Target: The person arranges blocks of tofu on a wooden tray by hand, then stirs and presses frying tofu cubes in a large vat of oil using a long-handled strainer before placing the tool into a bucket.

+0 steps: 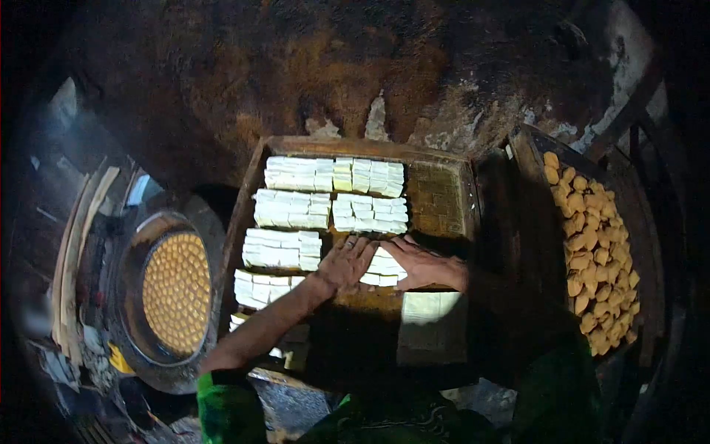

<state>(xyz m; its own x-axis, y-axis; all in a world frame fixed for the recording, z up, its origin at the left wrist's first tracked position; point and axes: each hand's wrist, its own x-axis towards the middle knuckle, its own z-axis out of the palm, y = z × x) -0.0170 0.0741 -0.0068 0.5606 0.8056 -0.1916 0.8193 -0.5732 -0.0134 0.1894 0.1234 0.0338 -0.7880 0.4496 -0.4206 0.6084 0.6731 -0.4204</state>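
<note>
Cut white block (381,271): I had it in the wooden tray (362,146), between both hands, just nearer the wearer than another cut group.
Left hand (342,265): lay against the block's left side, fingers extended and fairly close together.
Right hand (427,267): lay against the right side, fingers straight, slanting inward; I could not tell how hard either pressed.
White slab (433,305): sat near the right hand, partly shadowed.
White groups (292,209): stood in rows, mostly left of and beyond the hands.
Pan (142,334): left of the tray, packed with golden pieces (176,292).
Brown pieces (597,251): heaped at right.
</note>
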